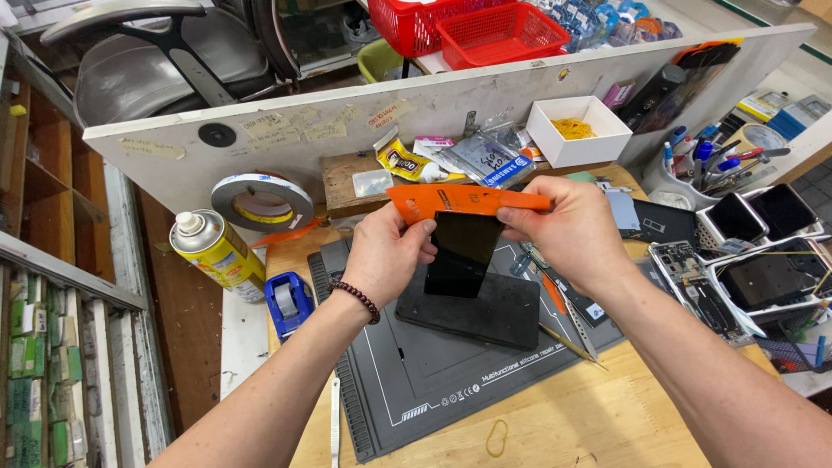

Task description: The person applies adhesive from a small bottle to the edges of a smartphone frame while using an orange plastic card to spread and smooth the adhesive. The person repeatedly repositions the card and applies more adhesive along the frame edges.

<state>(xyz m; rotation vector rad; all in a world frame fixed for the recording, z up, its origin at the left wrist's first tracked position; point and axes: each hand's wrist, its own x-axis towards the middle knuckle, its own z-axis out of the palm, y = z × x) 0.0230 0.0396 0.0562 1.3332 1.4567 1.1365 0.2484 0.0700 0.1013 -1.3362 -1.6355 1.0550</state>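
Cluttered repair bench of pale wood point(607, 407), walled at the far side by a white partition board point(347, 113), with a grey silicone work mat point(433, 381) spread over the middle. On the mat, a dark slab-shaped pad point(485, 312); raised just above it, a black glass phone panel point(462, 256) hanging upright, its lower end close to the pad but apparently not touching. Pinched across its top edge, an orange plastic sleeve point(468, 201), held at its left end by the left hand point(386, 256) and at its right end by the right hand point(568, 230), both closed firmly on the sleeve with thumbs toward the panel. Risk, as a judgement: glass sliding out of the sleeve and striking the pad edge-first, from a loosened pinch or a twist between the two hands; or a corner chipped against the thin metal tools point(568, 334) lying just right of the pad. Open room mostly near, over bare mat and wood; a rubber band point(496, 438) there only. Crowded to the right by trays of phone parts point(763, 277) and a cup of pens point(702, 165); to the left by a yellow spray can point(217, 251), a tape roll point(262, 201) and a blue tape dispenser point(289, 302) near the table edge. Far side blocked by a wooden shelf point(347, 186) with packets and a white box point(579, 130).
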